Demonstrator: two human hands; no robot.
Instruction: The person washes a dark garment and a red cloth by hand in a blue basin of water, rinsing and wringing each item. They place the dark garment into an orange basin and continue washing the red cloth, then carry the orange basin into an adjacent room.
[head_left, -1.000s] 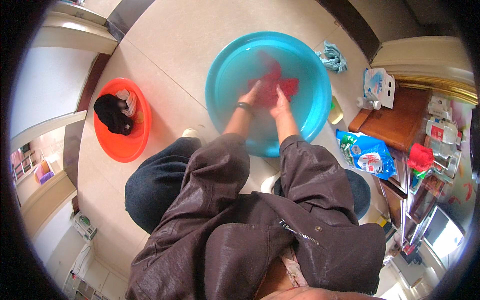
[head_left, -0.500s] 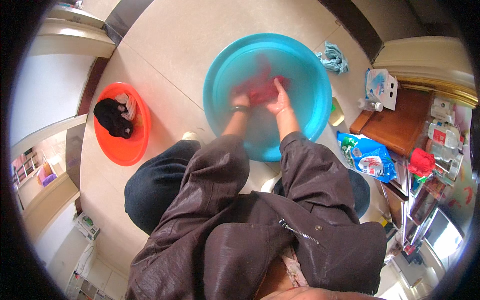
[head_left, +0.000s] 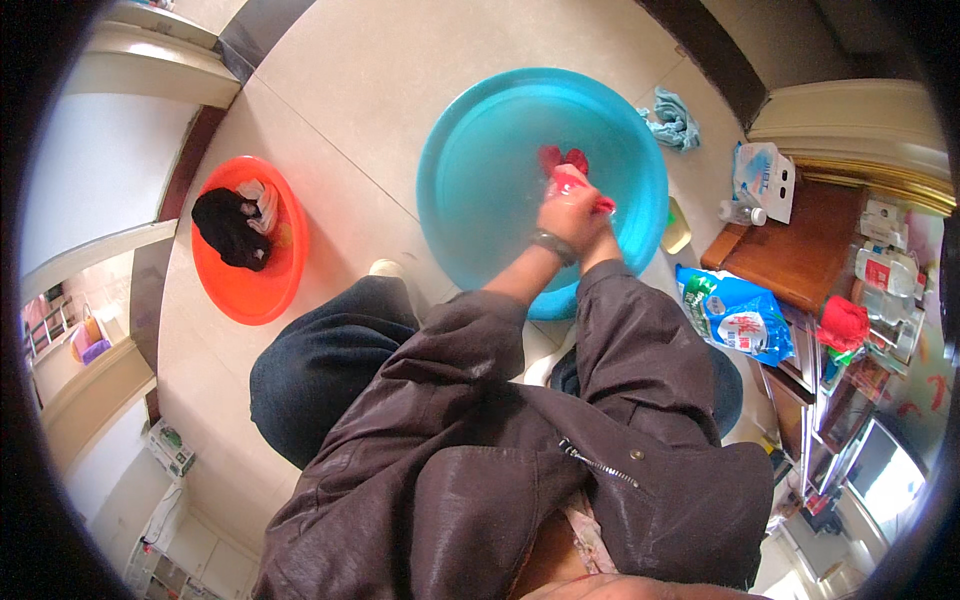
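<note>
A wide turquoise basin (head_left: 432,215) of cloudy water stands on the floor in front of me. Over its right half, my left hand (head_left: 566,210), with a dark band on the wrist, is closed around a bunched red cloth (head_left: 566,158). My right hand (head_left: 602,243) presses against the left one and is mostly hidden behind it; its fingers do not show clearly. Red fabric bulges out beyond the far side of the hands and pokes out to their right. How much of the cloth lies inside the grip is hidden.
To the left stands an orange basin (head_left: 287,290) holding black cloth (head_left: 222,232) and a whitish piece. A light blue cloth (head_left: 672,120) lies on the floor beyond the turquoise basin. At right are a blue detergent bag (head_left: 735,315), a clear bottle (head_left: 741,212) and a brown wooden cabinet (head_left: 790,245).
The red cloth, spread in the water before, is now bunched up in my hands. Both hands have come together toward the right, the left crossing in front of the right.
</note>
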